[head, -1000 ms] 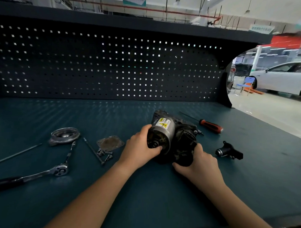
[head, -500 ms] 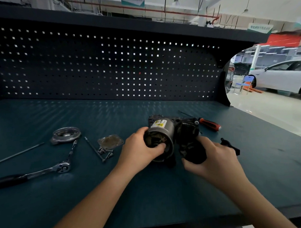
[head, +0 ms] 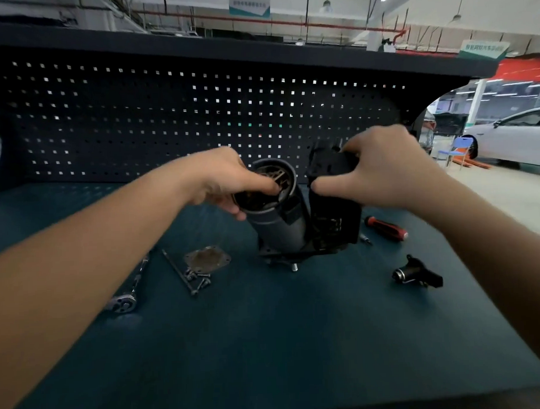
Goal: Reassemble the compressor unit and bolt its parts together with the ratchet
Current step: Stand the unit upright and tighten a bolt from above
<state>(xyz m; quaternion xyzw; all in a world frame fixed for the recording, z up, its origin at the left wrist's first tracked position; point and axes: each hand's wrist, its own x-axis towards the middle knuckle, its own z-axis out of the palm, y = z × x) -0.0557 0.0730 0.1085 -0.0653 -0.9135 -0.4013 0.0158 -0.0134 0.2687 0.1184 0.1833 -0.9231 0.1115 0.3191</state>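
Compressor unit (head: 289,225), a grey metal cylinder joined to a black block housing, is held upright and slightly tilted between both hands, with its base down at the dark teal bench top (head: 267,342). The cylinder's open rim is gripped by the left hand (head: 222,181), with the thumb laid across the opening. The housing's top is clasped by the right hand (head: 386,166), fingers curled over it. A silver ratchet (head: 125,302) is seen below the left wrist, and a red-and-black screwdriver (head: 386,229) below the right hand.

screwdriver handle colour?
Red with black bands, on the screwdriver right of the compressor; head view.
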